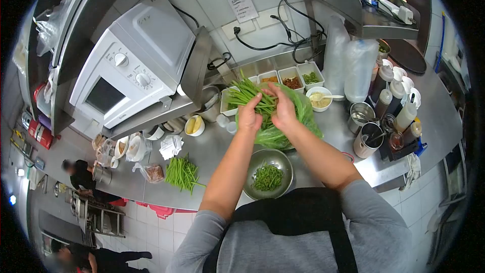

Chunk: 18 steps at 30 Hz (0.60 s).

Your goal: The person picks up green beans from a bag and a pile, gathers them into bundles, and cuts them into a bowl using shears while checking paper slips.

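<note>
A bunch of long green beans (246, 93) is held between my two hands above an open green plastic bag (305, 121). My left hand (250, 115) is closed around the near side of the bunch, its thumb on top. From the other side, my right hand (283, 107) curls against the beans; its fingertips are partly hidden. Nearer to me stands a metal bowl (248, 186) with chopped green pieces (268, 177) in it. To the left, another pile of green beans (182, 174) lies on the steel counter (222, 162).
Behind the bag stand white containers of ingredients (290, 82) and a small bowl with a spoon (319, 99). Sauce bottles (405, 117) and metal cups crowd the right. A microwave (134, 63) sits on a raised shelf. Two people (81, 177) are far left.
</note>
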Available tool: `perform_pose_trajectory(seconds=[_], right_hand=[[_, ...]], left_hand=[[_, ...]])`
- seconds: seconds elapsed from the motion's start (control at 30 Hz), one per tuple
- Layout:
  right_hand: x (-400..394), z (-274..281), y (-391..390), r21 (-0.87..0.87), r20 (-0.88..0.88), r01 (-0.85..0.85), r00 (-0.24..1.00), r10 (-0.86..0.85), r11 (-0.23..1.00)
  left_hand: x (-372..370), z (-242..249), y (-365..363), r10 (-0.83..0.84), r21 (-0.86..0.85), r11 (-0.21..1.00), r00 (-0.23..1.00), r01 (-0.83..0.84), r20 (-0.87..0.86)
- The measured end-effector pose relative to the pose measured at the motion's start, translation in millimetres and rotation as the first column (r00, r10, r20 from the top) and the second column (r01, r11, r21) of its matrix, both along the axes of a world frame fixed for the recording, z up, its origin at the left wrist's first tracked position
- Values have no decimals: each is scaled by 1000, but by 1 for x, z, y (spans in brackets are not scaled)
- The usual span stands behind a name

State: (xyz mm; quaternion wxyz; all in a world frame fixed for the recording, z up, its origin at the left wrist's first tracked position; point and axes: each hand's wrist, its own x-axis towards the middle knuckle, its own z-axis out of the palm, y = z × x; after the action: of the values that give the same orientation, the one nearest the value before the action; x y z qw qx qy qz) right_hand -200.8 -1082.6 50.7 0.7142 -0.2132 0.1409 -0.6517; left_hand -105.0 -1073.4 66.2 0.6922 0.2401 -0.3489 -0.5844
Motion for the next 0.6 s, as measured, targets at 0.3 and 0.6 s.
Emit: perform_pose_trajectory(seconds=[0.3,0.6], right_hand=[[-16,-1,25,-544,-557,332,545,-627,771],[-18,6,0,-526,-746,35,461,-481,850]], left_hand=[[17,-11,-7,-38,-18,999,999,38,-7],[12,-21,-3,-24,88,996,994,14,108]])
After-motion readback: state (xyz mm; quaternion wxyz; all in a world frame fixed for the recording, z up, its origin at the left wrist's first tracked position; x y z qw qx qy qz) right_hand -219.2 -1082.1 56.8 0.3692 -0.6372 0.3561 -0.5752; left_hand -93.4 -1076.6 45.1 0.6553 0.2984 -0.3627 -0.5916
